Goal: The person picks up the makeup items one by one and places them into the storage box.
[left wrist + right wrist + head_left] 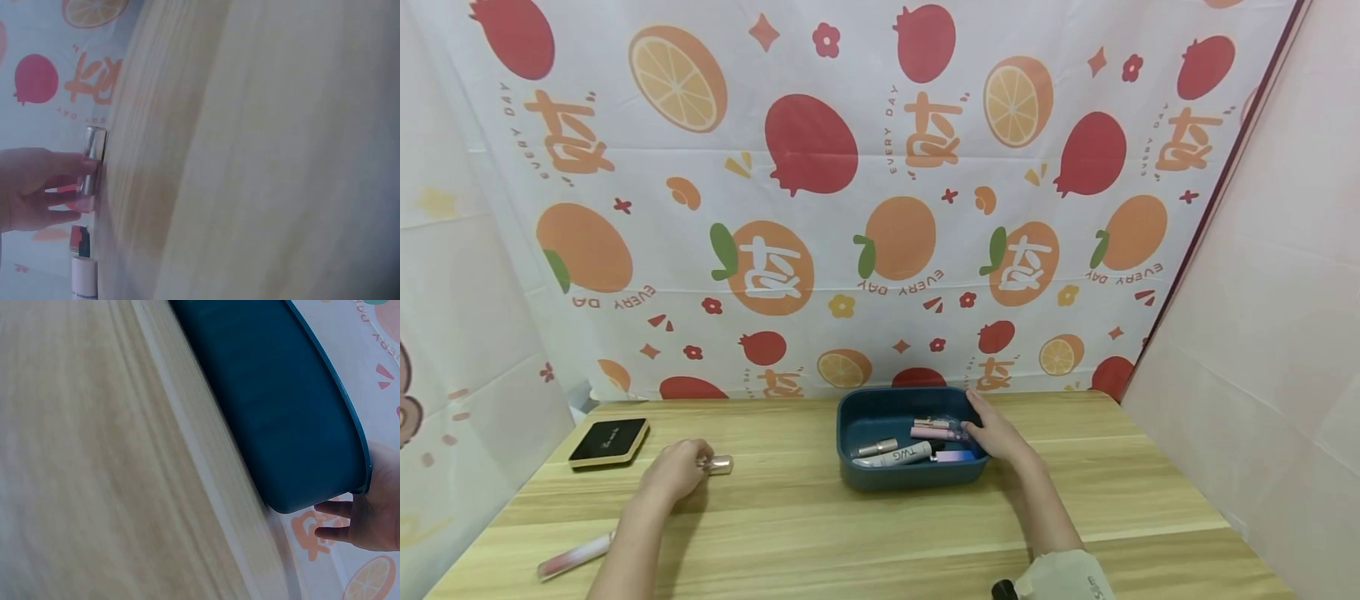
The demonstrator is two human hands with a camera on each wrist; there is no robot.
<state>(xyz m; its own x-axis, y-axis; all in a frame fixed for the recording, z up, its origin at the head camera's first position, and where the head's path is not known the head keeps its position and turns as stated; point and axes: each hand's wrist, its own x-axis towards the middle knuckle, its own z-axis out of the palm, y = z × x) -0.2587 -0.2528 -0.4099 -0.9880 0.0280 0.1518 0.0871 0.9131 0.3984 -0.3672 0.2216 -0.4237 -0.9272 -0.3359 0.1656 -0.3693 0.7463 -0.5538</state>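
Note:
My left hand [673,471] is low over the left part of the table and pinches a small tube with a shiny metallic cap [721,464], which looks like a lip gloss. In the left wrist view, the tube [94,159] sits between thumb and fingers, close to the wood. My right hand [1000,433] grips the right end of a dark blue bin [913,477], thumb over the rim and other fingers outside. Inside the bin lie a white tube marked TWG [895,455], a metallic-capped tube [876,447], a pink tube [934,433] and a blue-and-pink item [955,456].
A black compact with a gold edge [608,442] lies at the table's back left. Nearer the front, a pink-and-white gloss tube [576,557] lies partly behind the left forearm. A fruit-print curtain [820,208] hangs along the table's back edge.

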